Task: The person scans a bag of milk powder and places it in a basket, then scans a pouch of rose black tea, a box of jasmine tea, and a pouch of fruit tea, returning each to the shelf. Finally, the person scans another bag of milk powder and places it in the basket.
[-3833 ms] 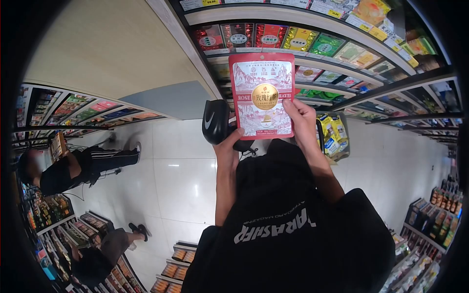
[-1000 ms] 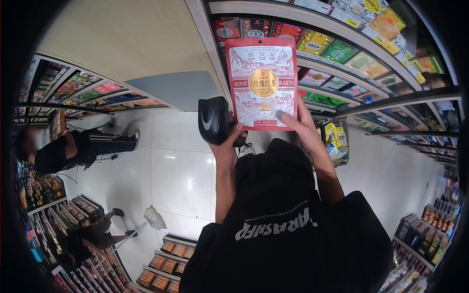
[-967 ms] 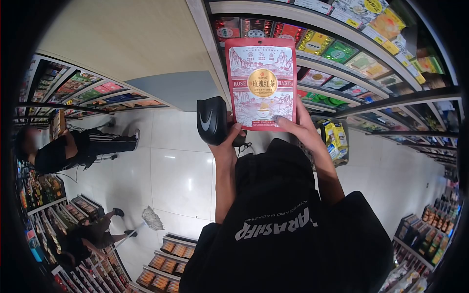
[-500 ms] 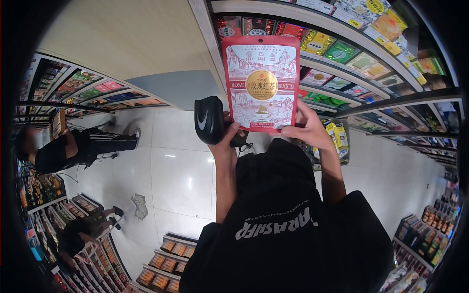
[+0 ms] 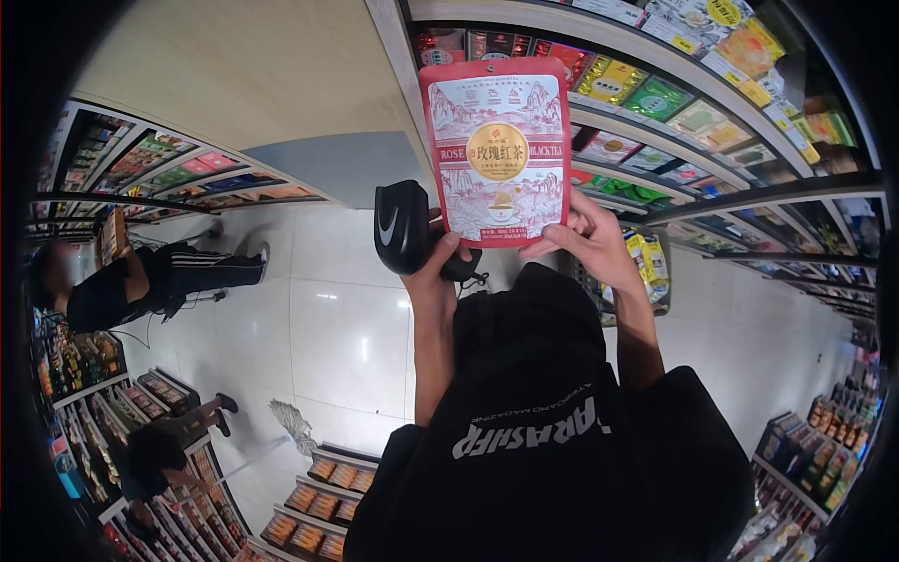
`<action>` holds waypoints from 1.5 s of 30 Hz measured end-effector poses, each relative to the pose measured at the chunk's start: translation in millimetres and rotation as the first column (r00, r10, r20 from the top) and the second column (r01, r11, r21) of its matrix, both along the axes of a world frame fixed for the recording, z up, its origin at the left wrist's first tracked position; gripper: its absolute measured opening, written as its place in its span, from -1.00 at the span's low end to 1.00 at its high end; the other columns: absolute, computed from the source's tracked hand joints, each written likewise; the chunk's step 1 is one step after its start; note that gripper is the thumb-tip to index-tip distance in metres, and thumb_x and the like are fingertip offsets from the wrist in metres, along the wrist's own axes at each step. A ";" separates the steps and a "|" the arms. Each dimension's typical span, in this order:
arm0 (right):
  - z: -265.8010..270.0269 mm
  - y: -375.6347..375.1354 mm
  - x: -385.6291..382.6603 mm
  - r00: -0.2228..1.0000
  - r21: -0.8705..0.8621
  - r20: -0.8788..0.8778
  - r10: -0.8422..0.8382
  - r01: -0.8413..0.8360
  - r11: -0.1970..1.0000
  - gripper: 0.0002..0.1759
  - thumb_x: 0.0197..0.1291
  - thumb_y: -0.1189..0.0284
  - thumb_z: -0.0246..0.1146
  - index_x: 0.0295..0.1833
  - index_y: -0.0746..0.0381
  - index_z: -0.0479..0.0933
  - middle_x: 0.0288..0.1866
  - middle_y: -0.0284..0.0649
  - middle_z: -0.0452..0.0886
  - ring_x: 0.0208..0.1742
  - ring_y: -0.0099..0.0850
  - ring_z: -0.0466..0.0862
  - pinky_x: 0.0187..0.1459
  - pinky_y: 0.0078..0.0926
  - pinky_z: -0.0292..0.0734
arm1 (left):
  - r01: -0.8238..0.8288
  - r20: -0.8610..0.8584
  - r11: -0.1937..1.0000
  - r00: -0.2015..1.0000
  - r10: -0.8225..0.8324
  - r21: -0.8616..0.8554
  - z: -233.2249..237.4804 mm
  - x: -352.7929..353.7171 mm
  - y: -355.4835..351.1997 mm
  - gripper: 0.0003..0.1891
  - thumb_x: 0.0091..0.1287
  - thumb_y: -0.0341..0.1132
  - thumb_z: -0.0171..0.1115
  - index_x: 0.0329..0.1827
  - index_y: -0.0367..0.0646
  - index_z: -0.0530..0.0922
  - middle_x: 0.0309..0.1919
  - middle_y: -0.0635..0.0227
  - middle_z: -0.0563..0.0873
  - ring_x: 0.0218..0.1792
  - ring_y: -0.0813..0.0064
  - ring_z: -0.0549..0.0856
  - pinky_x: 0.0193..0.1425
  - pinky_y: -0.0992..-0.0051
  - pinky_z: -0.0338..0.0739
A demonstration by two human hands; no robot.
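Observation:
A red and white pouch of rose black tea (image 5: 498,201) is held upright in front of me, its printed front facing the camera. My left hand (image 5: 434,262) is closed round the handle of a black barcode scanner (image 5: 401,229), and its thumb presses the pouch's lower left corner. The scanner's head sticks out left of the pouch. My right hand (image 5: 595,245) grips the pouch at its lower right edge, thumb in front; the fingers behind it are partly hidden.
Shelves of packaged goods (image 5: 646,103) rise just beyond the pouch. A basket (image 5: 667,281) with yellow packs stands right of my right forearm. At left one person (image 5: 122,281) holds a box; another (image 5: 159,464) works a mop (image 5: 295,426). A low display (image 5: 314,501) stands below.
The pouch has shifted slightly up and left, with both hands still on it. The mop has moved right and down across the floor, and the person with it has shifted too.

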State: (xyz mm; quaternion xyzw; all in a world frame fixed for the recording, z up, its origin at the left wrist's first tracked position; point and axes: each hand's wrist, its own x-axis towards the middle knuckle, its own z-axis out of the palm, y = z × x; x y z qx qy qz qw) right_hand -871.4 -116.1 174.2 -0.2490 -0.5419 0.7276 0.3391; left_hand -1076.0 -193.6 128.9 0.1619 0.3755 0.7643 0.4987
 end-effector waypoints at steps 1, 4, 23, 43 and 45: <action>0.3 -0.1 -1.1 1.000 0.019 0.020 -0.014 0.013 1.000 -0.37 0.42 0.63 0.11 0.53 0.43 0.09 0.21 0.01 0.59 -0.01 -0.26 0.74 0.03 -0.29 0.72 | -0.002 -0.001 1.000 1.000 0.002 0.003 -0.7 -0.1 0.2 -0.49 0.14 -0.63 0.35 0.19 -0.40 0.46 -0.24 0.12 0.71 -0.46 0.43 0.66 -0.31 0.45 0.58; -2.7 0.1 -3.0 0.995 0.064 0.084 -0.047 0.042 0.997 -0.38 0.42 0.61 0.12 0.52 0.41 0.11 0.18 -0.03 0.61 -0.06 -0.34 0.74 -0.04 -0.36 0.72 | -0.002 -0.023 1.000 1.000 0.002 -0.012 -2.3 -2.8 1.0 -0.45 0.12 -0.65 0.36 0.23 -0.39 0.44 -0.20 0.13 0.71 -0.41 0.46 0.66 -0.32 0.48 0.59; -24.5 5.5 -2.4 0.967 0.030 0.022 -0.255 0.255 0.967 -0.13 0.22 0.63 0.36 0.58 0.37 0.08 0.45 -0.08 0.40 0.41 -0.36 0.43 0.40 -0.40 0.32 | -0.201 -0.299 0.978 0.938 0.175 -0.059 -16.7 6.1 1.6 -0.33 0.10 -0.75 0.35 0.33 -0.30 0.39 -0.08 0.19 0.67 -0.05 0.39 0.70 0.00 0.41 0.68; -17.6 -39.9 25.9 0.768 -0.320 -0.072 -0.636 0.586 0.745 -0.61 0.48 0.18 0.05 0.21 0.21 0.48 -0.01 -0.23 0.69 -0.05 -0.41 0.70 0.02 -0.39 0.60 | 0.288 -0.907 0.860 0.164 0.388 0.420 7.2 111.5 4.2 -0.72 0.15 -0.41 0.32 -0.10 -0.37 0.65 -0.13 0.08 0.76 -0.01 0.03 0.74 0.04 0.24 0.68; -39.3 -35.1 48.5 0.738 -0.347 -0.042 -0.673 0.621 0.703 -0.63 0.46 0.23 0.06 0.20 0.22 0.49 -0.02 -0.22 0.70 -0.06 -0.39 0.71 0.02 -0.38 0.61 | 0.307 -0.910 0.858 0.168 0.378 0.413 8.8 121.8 7.6 -0.72 0.15 -0.42 0.31 -0.09 -0.37 0.65 -0.12 0.09 0.77 0.03 0.03 0.74 0.05 0.25 0.67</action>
